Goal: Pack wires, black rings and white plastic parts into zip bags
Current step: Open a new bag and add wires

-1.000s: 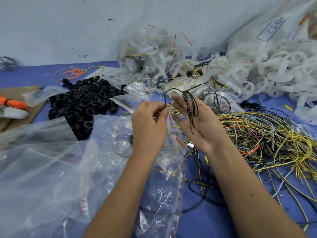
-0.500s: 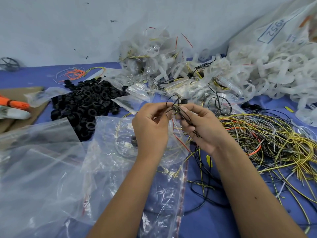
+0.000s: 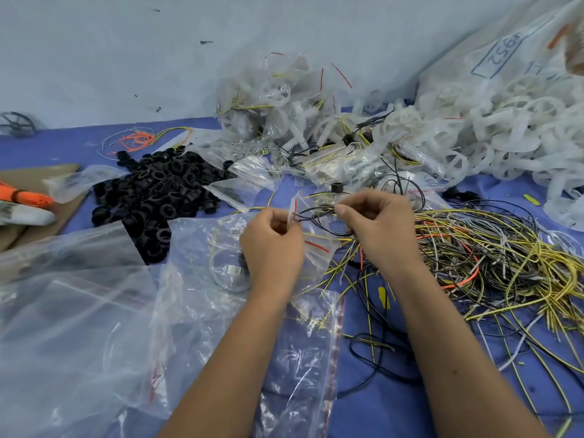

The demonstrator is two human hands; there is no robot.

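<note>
Hands [image 3: 328,229] pinch black wire [image 3: 319,216] and zip bag [image 3: 311,245] — fingertips hidden.

A coiled black wire [image 3: 319,216] hangs at the open mouth of a small clear zip bag [image 3: 311,235] with a red strip. Black rings [image 3: 158,191] lie heaped at left, a tangle of yellow, black and orange wires [image 3: 493,260] at right, white plastic parts [image 3: 521,134] piled behind.

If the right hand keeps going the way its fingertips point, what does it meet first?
Probably the small zip bag pinched in the left hand; the right hand holds a coiled black wire at its mouth. Depth unclear.
</note>
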